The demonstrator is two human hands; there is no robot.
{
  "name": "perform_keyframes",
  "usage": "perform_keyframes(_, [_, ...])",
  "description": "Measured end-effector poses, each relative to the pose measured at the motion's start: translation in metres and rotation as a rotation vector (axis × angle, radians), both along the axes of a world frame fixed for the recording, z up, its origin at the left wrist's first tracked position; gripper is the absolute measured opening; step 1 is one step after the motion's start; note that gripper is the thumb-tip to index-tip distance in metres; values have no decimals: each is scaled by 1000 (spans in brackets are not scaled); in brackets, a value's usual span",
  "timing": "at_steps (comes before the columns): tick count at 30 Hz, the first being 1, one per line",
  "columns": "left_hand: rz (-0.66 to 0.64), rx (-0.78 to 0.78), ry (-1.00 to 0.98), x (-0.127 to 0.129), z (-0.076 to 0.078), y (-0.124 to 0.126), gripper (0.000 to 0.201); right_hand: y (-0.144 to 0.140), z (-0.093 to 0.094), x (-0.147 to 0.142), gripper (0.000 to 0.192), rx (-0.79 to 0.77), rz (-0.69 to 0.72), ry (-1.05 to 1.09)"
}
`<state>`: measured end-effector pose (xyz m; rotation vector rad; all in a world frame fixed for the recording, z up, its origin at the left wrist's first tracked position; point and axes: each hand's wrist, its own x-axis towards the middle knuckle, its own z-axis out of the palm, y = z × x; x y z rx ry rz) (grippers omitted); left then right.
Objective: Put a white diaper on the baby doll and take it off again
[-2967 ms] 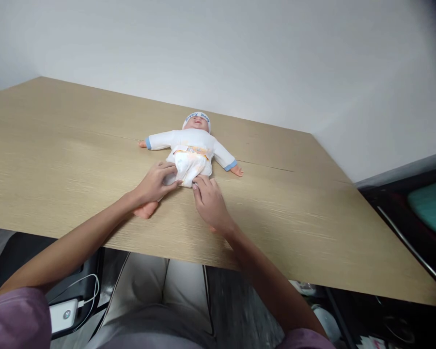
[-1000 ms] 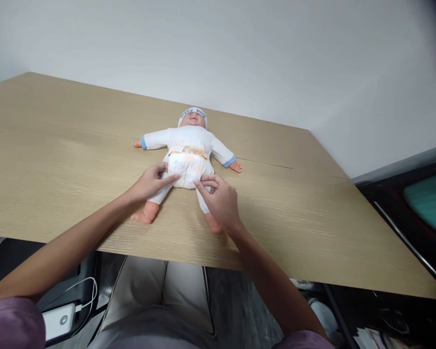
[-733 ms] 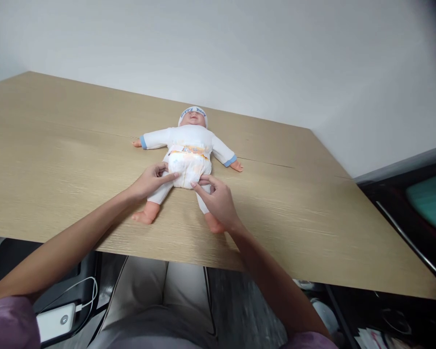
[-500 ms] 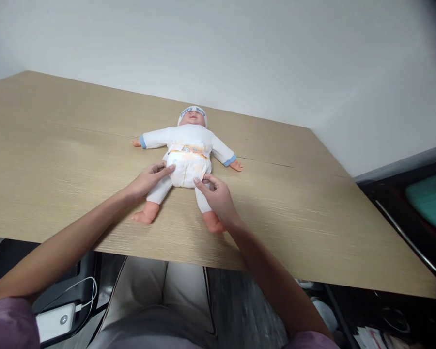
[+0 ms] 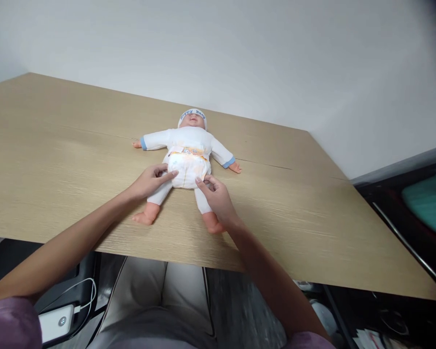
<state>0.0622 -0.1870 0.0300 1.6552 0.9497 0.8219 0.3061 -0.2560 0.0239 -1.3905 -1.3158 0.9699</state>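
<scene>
A baby doll (image 5: 193, 134) in a white suit with blue cuffs lies on its back on the table, arms spread and feet toward me. Around its hips sits a white diaper (image 5: 187, 169) with an orange patterned waistband. My left hand (image 5: 153, 180) holds the diaper's leg edge on the left, thumb on the front and fingers partly hidden behind. On the other side, my right hand (image 5: 215, 191) pinches the opposite leg edge between thumb and fingers. The doll wears a white hat (image 5: 192, 111) with blue lettering.
The light wooden table (image 5: 305, 213) reaches back to a pale wall (image 5: 218, 58). Below its front edge, a white power bank (image 5: 56, 324) with a cable rests on a black chair (image 5: 83, 271). At the right stands a dark object with a teal panel (image 5: 430, 206).
My left thumb has slid slightly inward over the diaper's front. The right hand keeps nearly the same place, and the doll lies as before.
</scene>
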Motion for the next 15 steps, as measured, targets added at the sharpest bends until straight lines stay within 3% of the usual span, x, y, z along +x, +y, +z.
perform_keyframes(7, [-29,-208,-138,-1,1,3,54,-2,-1,1,46,73,-39,-62])
perform_keyframes(15, [-2,-173,-143,1,1,1,62,-6,-4,3,40,171,-145,-311])
